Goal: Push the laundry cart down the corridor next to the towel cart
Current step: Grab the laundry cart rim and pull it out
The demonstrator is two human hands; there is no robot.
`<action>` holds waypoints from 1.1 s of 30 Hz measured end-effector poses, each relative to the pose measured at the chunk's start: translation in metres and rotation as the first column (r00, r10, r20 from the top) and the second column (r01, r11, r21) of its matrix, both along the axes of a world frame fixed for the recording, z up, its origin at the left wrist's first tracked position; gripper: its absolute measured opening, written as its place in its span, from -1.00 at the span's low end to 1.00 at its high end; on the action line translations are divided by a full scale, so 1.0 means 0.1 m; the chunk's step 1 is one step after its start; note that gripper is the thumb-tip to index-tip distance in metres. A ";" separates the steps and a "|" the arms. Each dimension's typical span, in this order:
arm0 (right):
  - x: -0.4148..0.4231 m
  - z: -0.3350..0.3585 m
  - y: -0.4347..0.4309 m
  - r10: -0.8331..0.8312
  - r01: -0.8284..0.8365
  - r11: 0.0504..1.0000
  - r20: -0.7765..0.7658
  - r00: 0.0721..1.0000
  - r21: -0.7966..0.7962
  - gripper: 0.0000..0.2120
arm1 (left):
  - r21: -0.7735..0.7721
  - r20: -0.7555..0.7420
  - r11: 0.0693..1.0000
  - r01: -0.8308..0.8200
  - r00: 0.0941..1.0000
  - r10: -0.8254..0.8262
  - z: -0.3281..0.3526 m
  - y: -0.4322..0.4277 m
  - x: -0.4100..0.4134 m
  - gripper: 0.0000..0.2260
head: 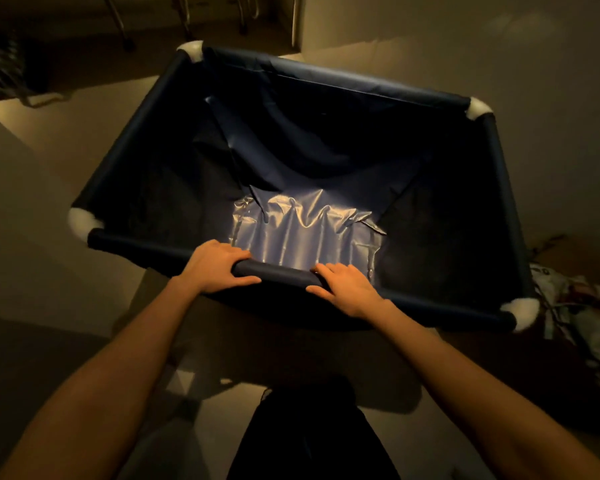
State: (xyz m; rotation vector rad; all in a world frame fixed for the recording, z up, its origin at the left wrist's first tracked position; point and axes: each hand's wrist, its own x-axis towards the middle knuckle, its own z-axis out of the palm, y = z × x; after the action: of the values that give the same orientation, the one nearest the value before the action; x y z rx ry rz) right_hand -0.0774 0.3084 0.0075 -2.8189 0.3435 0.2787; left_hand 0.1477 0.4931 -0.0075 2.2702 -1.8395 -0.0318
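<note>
The laundry cart (343, 84) fills the middle of the view: a dark blue fabric bin on a frame with white corner joints, and nothing inside but its shiny liner. My left hand (215, 265) grips the near rail left of centre. My right hand (347, 289) grips the same rail just to the right, fingers over the top. Both forearms reach in from the bottom. I cannot pick out a towel cart for certain; metal legs on wheels (125, 29) show in the dark at the top left.
A pale wall (465, 36) runs along the right and ahead. A patterned bundle of cloth (579, 317) lies on the floor beside the cart's near right corner. A dark slatted object (7, 71) stands at the far left. The floor is dim beige.
</note>
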 end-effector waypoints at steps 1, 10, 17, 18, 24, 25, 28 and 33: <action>-0.04 0.02 -0.01 0.029 -0.029 0.999 -0.019 0.999 0.021 -0.57 | -0.009 -0.014 1.000 -0.019 1.000 0.019 0.00 0.03 -0.04 -0.48; -0.41 0.19 -0.10 0.286 -0.288 0.957 -0.120 0.951 -0.004 -0.47 | -0.074 -0.023 0.997 -0.006 1.000 0.004 -0.10 -0.02 -1.08 -0.52; -0.99 0.14 -0.59 0.387 -0.410 0.907 -0.198 0.901 -0.094 -0.42 | -0.128 -0.075 0.992 0.009 0.997 -0.019 -0.09 -0.05 -2.00 -0.55; -1.08 0.14 -0.68 0.407 -0.434 0.895 -0.210 0.889 -0.105 -0.44 | -0.128 -0.091 0.992 0.008 0.996 -0.020 -0.08 -0.07 -2.19 -0.55; -1.69 0.21 -1.08 0.516 -0.550 0.831 -0.248 0.820 -0.088 -0.29 | -0.210 -0.155 0.967 -0.145 0.981 0.114 -0.13 -0.31 -3.56 -0.59; -1.80 0.22 -1.12 0.541 -0.575 0.814 -0.251 0.802 -0.084 -0.31 | -0.210 -0.168 0.959 -0.190 0.973 0.156 -0.13 -0.35 -3.76 -0.60; -2.08 0.20 -1.26 0.608 -0.636 0.769 -0.239 0.757 -0.059 -0.37 | -0.172 -0.184 0.929 -0.329 0.937 0.298 -0.13 -0.47 -4.18 -0.60; -2.49 0.32 -1.42 0.666 -0.682 0.731 -0.251 0.703 0.027 -0.38 | -0.098 -0.202 0.880 -0.465 0.875 0.440 -0.05 -0.53 -4.61 -0.67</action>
State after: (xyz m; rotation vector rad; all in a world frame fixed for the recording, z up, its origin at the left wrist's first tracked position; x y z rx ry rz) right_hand -0.3263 0.1665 0.0393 -2.8583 -0.6901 0.7838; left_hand -0.3129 0.4403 -0.0129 2.4460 -1.1472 -0.0197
